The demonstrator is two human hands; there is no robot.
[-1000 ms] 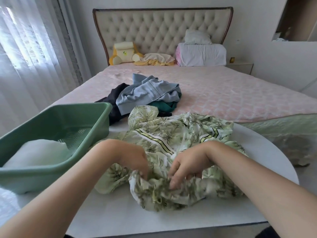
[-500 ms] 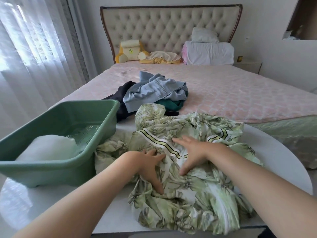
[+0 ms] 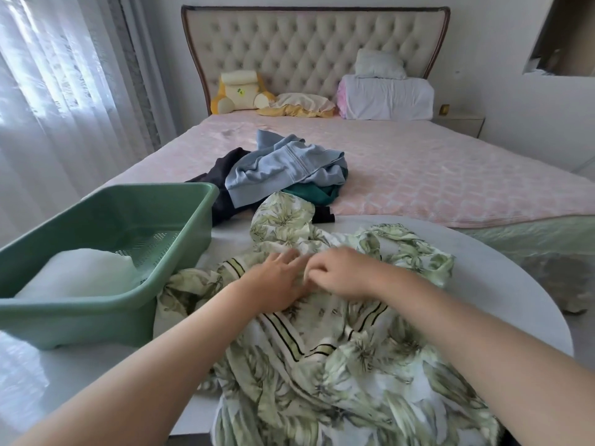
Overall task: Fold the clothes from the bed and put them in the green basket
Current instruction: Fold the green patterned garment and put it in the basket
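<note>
The leaf-print garment lies rumpled across the white round surface, just beside the green basket. The left grip is spread, fingers straight and pressing flat on the cloth. The right grip, touching it, curls its fingertips to pinch a fold of the same garment. A white folded cloth sits in the basket. More clothes are heaped on the bed beyond
</note>
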